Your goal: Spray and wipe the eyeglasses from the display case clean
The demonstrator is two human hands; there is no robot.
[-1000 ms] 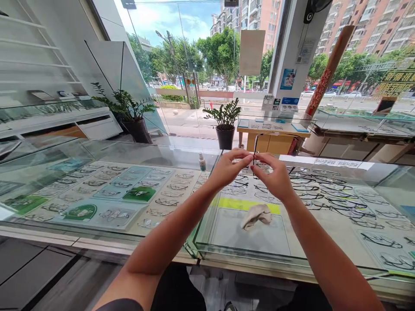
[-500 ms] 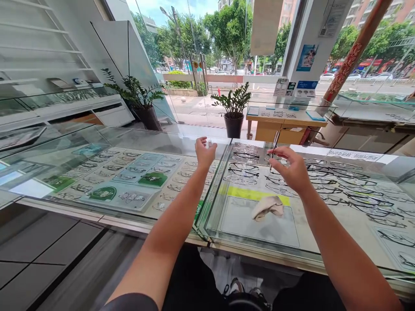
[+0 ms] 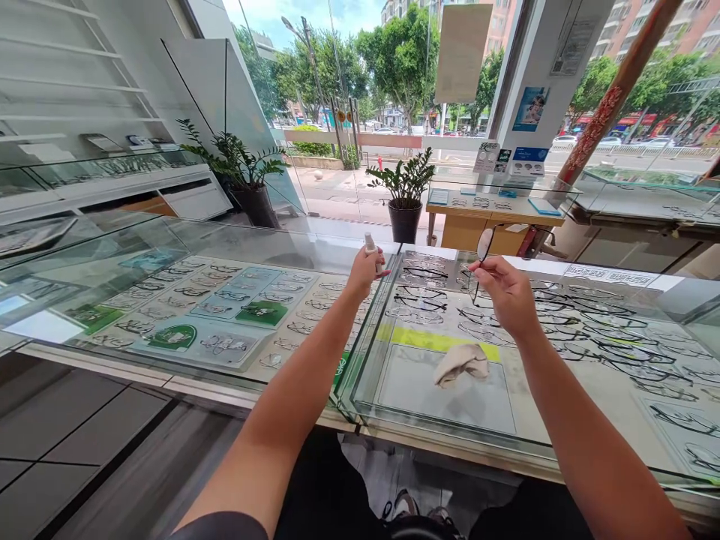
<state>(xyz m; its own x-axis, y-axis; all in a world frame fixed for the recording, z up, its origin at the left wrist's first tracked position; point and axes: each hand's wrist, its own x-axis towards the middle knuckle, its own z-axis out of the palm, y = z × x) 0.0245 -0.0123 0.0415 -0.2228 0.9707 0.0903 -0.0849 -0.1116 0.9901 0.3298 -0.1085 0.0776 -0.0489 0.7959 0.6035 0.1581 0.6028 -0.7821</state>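
Note:
My left hand (image 3: pixel 365 270) is wrapped around a small white spray bottle (image 3: pixel 370 242), whose top pokes out above the fingers. Pinched in my right hand (image 3: pixel 505 291) is a pair of dark-framed eyeglasses (image 3: pixel 484 244), held upright over the glass counter with one lens showing above the fingers. The rest of the frame is partly hidden by the hand. Below and between my hands, a crumpled beige cloth (image 3: pixel 461 364) lies on the counter top.
Rows of eyeglasses (image 3: pixel 635 345) show through the glass display counter (image 3: pixel 315 238) on both sides. A potted plant (image 3: pixel 405 214) stands beyond the counter, and another plant (image 3: pixel 254 199) is farther left. A wooden display table (image 3: pixel 478 225) stands behind my right hand.
My left hand has closed around the spray bottle and lifted it slightly to the right. The eyeglasses in my right hand have turned so a lens shows more fully.

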